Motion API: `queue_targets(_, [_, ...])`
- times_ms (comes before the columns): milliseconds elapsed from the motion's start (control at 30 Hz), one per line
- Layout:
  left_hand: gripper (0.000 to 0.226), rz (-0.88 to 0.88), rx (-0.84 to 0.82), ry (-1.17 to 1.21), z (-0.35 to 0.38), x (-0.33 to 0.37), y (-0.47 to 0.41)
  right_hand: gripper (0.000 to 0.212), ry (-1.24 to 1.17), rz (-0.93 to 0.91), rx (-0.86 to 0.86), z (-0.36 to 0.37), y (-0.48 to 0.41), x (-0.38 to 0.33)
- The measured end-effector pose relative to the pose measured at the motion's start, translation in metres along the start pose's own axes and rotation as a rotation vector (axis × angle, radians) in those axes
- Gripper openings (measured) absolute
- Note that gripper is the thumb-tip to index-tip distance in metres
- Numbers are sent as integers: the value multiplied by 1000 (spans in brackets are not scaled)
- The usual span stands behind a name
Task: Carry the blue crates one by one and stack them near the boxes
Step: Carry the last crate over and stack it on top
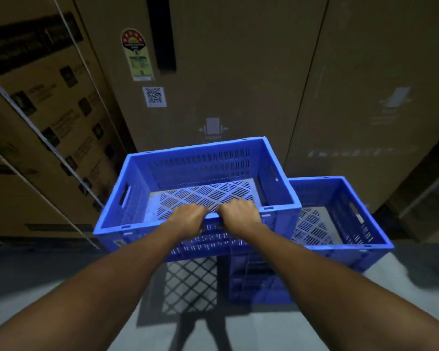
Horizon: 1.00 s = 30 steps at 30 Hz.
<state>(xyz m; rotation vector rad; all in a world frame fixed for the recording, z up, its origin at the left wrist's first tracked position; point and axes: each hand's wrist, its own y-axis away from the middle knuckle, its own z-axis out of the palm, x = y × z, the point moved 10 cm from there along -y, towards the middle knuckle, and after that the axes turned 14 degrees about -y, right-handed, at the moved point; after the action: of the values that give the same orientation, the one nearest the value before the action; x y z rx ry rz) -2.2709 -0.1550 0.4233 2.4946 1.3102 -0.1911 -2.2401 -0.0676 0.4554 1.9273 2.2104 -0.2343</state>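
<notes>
Head-worn view, steeply down, close.

Both arms outstretched, left grip (188, 220) and right grip (240, 215) clenched together.

We stand in a warehouse or stockroom, tall cardboard appliance cartons (238, 84) with an energy-rating sticker (137, 54) and QR label (154, 97), strapped boxes (43, 110), bare concrete floor (276, 330), blue plastic crates (195, 173)

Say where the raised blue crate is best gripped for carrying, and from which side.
Take the raised crate by the slotted handle holes in its two short end walls, one hand from each side. Both hands now grip the near long rim, leaving it hanging forward.
</notes>
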Motion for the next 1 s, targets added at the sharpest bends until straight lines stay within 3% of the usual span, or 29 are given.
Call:
queue_targets(567, [21, 90, 16, -73, -43, 106, -46, 30, -24, 139, 9, -21, 41, 116])
queue_targets(1000, [26, 48, 31, -21, -63, 167, -78, 33, -29, 151, 10, -35, 61, 187])
